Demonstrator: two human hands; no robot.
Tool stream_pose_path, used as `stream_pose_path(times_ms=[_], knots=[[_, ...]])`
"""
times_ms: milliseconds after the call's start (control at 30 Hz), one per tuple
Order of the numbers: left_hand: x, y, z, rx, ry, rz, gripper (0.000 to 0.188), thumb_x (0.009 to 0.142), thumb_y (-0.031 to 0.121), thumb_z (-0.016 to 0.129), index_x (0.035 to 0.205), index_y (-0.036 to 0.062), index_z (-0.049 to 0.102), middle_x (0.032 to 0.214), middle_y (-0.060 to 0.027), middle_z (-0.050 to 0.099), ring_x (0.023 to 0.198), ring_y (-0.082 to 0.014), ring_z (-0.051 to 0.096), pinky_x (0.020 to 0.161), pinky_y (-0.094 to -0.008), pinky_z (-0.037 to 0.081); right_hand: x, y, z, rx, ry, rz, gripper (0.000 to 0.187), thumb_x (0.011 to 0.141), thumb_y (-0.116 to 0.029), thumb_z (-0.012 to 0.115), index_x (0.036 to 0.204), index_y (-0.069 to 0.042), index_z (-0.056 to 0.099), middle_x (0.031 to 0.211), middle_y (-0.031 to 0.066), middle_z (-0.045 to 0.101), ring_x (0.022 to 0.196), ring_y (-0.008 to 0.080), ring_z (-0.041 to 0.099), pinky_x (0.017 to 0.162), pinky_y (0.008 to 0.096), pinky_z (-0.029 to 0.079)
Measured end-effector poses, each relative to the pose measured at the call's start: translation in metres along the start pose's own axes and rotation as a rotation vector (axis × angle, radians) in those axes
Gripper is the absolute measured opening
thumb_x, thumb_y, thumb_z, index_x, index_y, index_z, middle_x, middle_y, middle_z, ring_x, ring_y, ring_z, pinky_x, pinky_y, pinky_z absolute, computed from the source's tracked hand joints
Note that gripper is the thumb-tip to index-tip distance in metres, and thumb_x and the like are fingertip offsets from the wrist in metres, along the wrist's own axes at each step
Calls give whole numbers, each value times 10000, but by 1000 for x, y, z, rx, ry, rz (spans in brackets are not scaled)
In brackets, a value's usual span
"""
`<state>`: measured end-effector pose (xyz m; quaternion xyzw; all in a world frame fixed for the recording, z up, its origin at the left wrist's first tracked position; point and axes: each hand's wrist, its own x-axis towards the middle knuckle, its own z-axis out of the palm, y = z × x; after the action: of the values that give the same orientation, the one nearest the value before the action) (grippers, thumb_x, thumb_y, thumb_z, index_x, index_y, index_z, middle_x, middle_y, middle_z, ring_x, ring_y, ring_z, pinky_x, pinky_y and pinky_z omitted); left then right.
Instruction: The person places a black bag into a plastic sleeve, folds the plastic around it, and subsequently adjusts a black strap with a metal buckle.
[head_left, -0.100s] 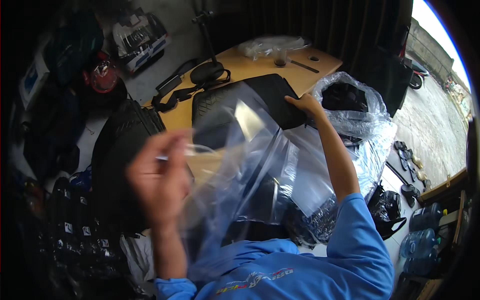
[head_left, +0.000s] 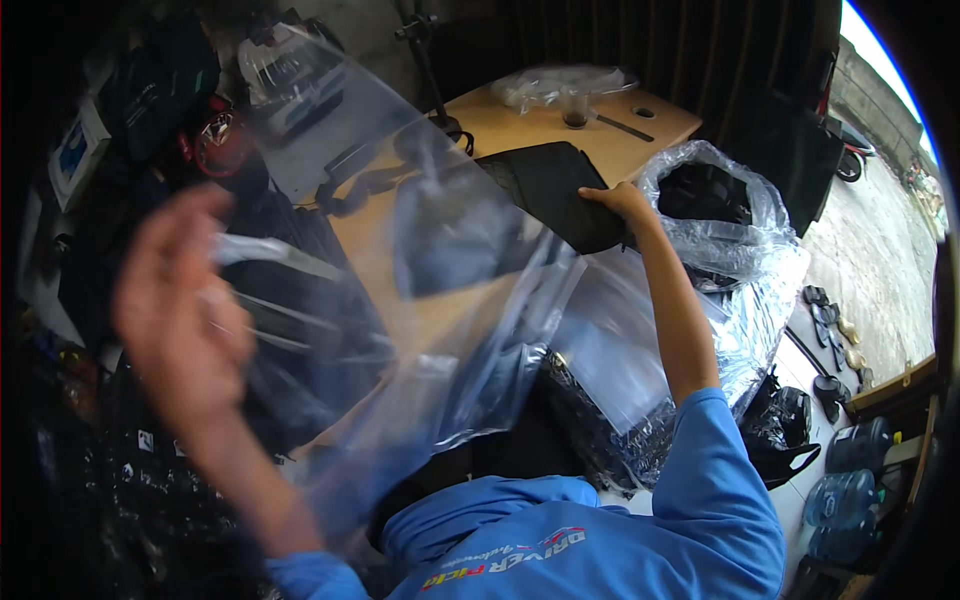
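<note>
One hand (head_left: 627, 203) grips the black case's (head_left: 565, 195) edge beside bare tabletop (head_left: 500, 128).

Your wooden desk (head_left: 515, 130) carries crumpled clear plastic (head_left: 560, 86) near its far edge, a clear cup (head_left: 574, 110) and a dark strip (head_left: 625, 128) beside it; whether the black case (head_left: 565, 195) rests there is unclear.

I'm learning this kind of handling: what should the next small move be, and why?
Perhaps lower the left hand slightly: the clear plastic it holds is raised and overlaps part of the black case in view, while the right hand grips that case at its edge.
</note>
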<state>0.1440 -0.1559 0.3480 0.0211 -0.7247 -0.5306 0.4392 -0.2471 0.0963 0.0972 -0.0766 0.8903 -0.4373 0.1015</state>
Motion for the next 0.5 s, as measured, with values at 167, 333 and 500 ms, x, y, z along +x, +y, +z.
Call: stream_pose_path(times_ms=[167,333,500], knots=[[131,43,-32,320,-297,202,295,904,107,489,1175,12,558,942,-51,670,449,11,382,384,-160,295,-9,-7,-21,776,-345,229,414,743,-244,711,1013,55,614,911,180,657,754,247,665,697,318,552],[274,13,-24,791,-606,1098,363,850,223,579,1174,60,581,1011,-35,664,609,-104,582,558,-270,465,-59,-13,-40,1091,-434,109,292,781,-73,607,1023,86,565,919,167,647,749,232,664,670,303,567],[275,32,85,829,-291,526,242,860,182,615,1004,-7,662,855,-105,671,725,-148,612,617,-273,503,-134,-1,-91,987,21,-45,278,751,-60,612,1005,46,567,869,138,639,695,208,646,673,292,551]])
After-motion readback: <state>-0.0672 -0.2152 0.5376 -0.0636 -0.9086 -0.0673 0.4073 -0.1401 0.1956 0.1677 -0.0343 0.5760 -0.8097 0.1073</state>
